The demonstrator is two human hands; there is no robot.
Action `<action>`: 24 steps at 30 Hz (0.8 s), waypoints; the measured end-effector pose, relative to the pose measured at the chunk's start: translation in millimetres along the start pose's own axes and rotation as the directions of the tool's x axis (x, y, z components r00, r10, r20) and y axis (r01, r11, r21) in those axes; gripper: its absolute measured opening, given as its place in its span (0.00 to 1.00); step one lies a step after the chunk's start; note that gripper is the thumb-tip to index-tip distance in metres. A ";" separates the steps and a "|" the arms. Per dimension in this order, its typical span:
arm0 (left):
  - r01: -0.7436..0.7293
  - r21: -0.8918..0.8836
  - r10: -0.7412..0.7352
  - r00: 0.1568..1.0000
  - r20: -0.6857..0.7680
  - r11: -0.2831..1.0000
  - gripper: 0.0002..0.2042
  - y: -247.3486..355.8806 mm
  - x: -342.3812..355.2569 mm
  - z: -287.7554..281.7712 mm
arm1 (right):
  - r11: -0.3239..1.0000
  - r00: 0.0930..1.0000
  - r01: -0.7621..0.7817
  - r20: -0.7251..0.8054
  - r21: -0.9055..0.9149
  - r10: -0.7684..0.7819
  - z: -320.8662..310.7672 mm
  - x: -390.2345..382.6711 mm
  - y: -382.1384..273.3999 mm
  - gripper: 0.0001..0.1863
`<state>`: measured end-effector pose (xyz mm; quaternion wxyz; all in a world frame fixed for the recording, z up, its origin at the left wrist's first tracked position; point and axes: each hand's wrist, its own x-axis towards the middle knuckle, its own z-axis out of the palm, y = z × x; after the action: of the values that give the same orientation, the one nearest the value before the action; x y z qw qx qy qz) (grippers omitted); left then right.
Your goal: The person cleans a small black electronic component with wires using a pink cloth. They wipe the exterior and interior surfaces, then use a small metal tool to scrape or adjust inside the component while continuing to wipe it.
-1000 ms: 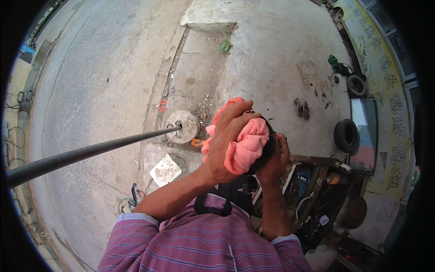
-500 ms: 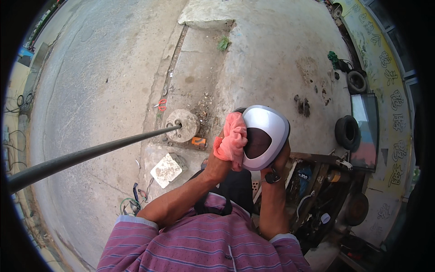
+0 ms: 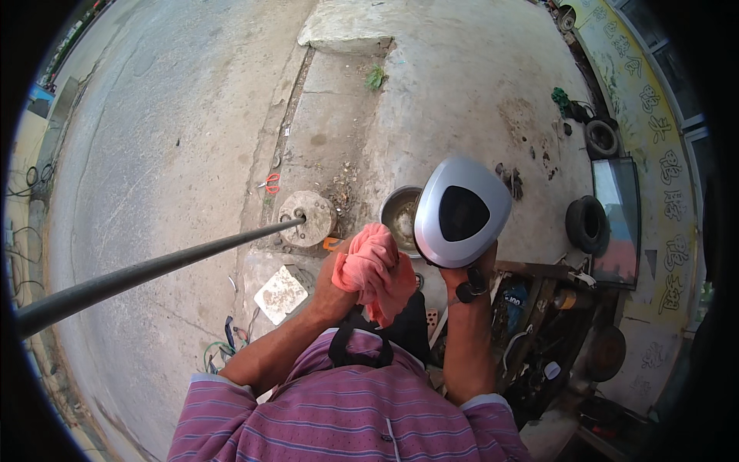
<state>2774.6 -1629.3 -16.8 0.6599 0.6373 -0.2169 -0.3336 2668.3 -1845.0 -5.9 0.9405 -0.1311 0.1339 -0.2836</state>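
My left hand [image 3: 332, 291] is closed round a bunched salmon-pink cloth [image 3: 375, 266], held in front of my chest. Part of the cloth hangs down past my fingers. To its right, my right hand [image 3: 479, 266] supports a silver, rounded-triangular shell with a black inset [image 3: 436, 231] from its lower side. Most of those fingers are hidden behind the shell. Cloth and shell are apart. Behind them on the ground sits a metal basin [image 3: 390, 209], partly covered by the shell, with what looks like murky water in it.
A dark pole [image 3: 169, 266] slants in from the left to a round concrete base [image 3: 327, 215]. Close by are red-handled scissors [image 3: 271, 183] and a whitish block [image 3: 282, 296]. A cluttered workbench [image 3: 539, 308], a tyre [image 3: 587, 224] and a glass pane [image 3: 618, 200] stand at right.
My left hand has drawn the cloth off the shell, toward my chest and left. The shell has tilted and shifted slightly right, uncovering its black inset and more of the basin.
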 end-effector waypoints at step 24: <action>-0.496 0.327 0.517 0.856 0.025 0.805 0.33 47.9 69.0 1.0 | 1.000 0.956 -0.025 -0.291 -0.009 0.021 57.6 1.5 68.7 0.17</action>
<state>2828.9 -1681.1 20.9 0.6186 0.6656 -0.4088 -0.0847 2722.5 -1780.8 25.3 0.9129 -0.0921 0.2741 -0.2881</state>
